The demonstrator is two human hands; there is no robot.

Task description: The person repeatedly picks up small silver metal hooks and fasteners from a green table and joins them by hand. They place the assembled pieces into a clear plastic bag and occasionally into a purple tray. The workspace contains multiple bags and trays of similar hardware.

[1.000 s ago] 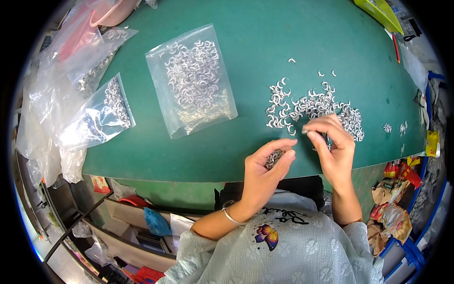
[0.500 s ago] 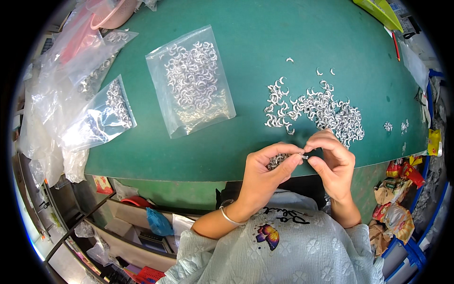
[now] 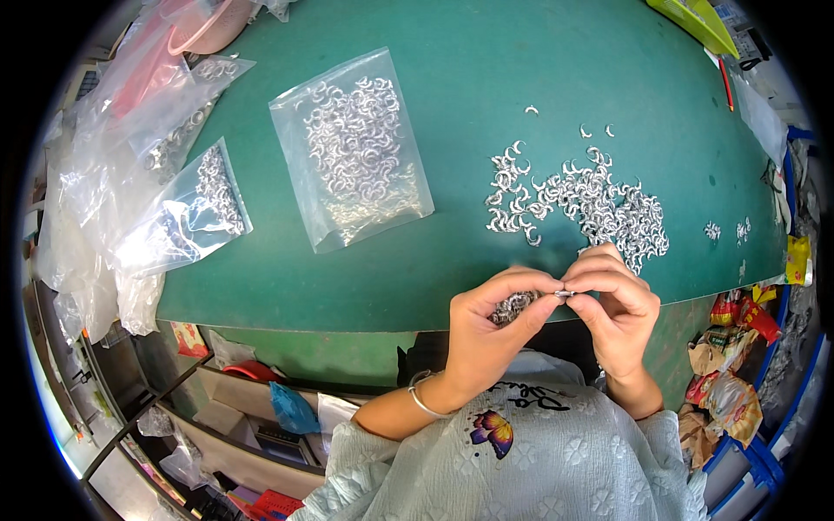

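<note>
Just over the table's near edge, my left hand (image 3: 476, 323) is closed, thumb and forefinger pinching a small silver metal piece (image 3: 564, 293). A cluster of small silver parts (image 3: 512, 307) lies in the same hand, inside its curled fingers. My right hand (image 3: 624, 317) meets it fingertip to fingertip, its thumb and forefinger on the other end of that piece. The fingertips cover most of the piece, so its exact shape is hidden. Beyond my hands spreads a loose pile of silver crescent-shaped parts (image 3: 638, 221) on the green table (image 3: 486, 78).
A clear plastic bag (image 3: 354, 143) full of similar crescents lies left of the pile. Farther left are a smaller bag of silver parts (image 3: 217, 191), crumpled plastic sheeting (image 3: 78, 208) and a pink basket (image 3: 213, 30). Two small clusters (image 3: 712, 231) sit near the right edge.
My right fingers have closed in on the small piece and now touch my left fingertips. More of the cluster shows in my left hand. The bags and pile look the same.
</note>
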